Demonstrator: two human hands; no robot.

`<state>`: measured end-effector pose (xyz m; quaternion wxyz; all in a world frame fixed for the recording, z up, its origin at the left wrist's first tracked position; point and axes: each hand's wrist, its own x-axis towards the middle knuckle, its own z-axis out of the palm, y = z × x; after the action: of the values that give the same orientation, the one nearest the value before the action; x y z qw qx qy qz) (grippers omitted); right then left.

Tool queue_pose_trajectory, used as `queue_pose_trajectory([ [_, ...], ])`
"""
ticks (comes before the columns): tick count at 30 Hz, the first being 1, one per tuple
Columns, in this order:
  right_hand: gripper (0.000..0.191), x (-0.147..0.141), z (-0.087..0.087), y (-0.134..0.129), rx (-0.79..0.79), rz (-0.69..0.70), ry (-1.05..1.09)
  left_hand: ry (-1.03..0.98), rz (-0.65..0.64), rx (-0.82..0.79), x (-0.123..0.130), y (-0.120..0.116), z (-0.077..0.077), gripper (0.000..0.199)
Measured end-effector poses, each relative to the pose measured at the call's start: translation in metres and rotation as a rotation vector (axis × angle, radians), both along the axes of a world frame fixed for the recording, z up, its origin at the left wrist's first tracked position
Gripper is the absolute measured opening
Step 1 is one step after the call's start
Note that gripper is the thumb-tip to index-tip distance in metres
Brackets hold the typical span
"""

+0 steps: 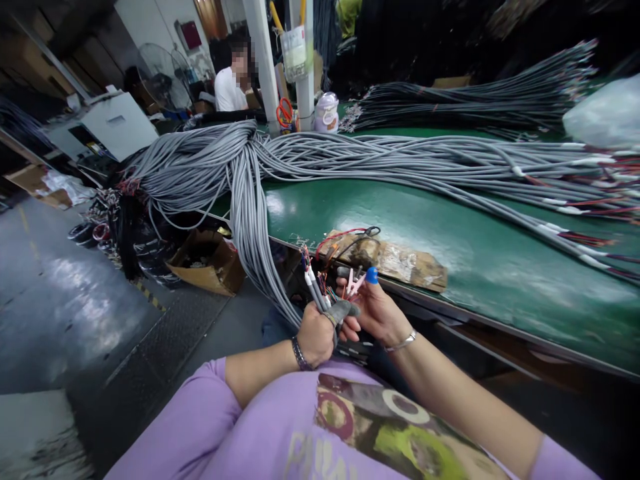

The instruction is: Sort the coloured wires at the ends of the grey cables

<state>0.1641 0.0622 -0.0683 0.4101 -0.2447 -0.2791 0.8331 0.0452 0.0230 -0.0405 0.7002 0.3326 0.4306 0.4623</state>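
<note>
My left hand (319, 332), with grey covers on some fingers, is closed round the ends of several grey cables (314, 292). Their thin coloured wires stick up above the fist. Just right of it, my right hand (373, 310) holds a small pink clip (354, 285) between its fingers, close to the wires. A blue cover (371, 275) sits on one of its fingertips. The held cables run up to a large grey cable bundle (247, 187) that hangs over the table's edge.
Beyond my hands, a wooden block (407, 263) with red and black leads lies on the green table (310, 207). Cable bundles stretch rightward. A cardboard box (210, 267) stands on the floor at left. A post (263, 67) rises behind; a person (231, 89) sits farther back.
</note>
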Motion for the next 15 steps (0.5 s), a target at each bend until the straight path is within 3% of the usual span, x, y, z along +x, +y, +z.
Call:
queue_pose_trajectory([
  [7,0.053,-0.001,-0.013,0.008,0.021,-0.101,0.048,0.058,-0.009,-0.011,0.000,0.001,-0.004,0.045],
  [12,0.050,0.000,-0.011,0.004,-0.040,-0.224,0.080,0.061,-0.024,0.029,-0.005,-0.001,-0.008,0.044],
  [15,0.051,0.008,-0.008,-0.003,-0.010,-0.142,0.027,0.073,-0.032,0.046,-0.010,-0.003,-0.014,0.045],
])
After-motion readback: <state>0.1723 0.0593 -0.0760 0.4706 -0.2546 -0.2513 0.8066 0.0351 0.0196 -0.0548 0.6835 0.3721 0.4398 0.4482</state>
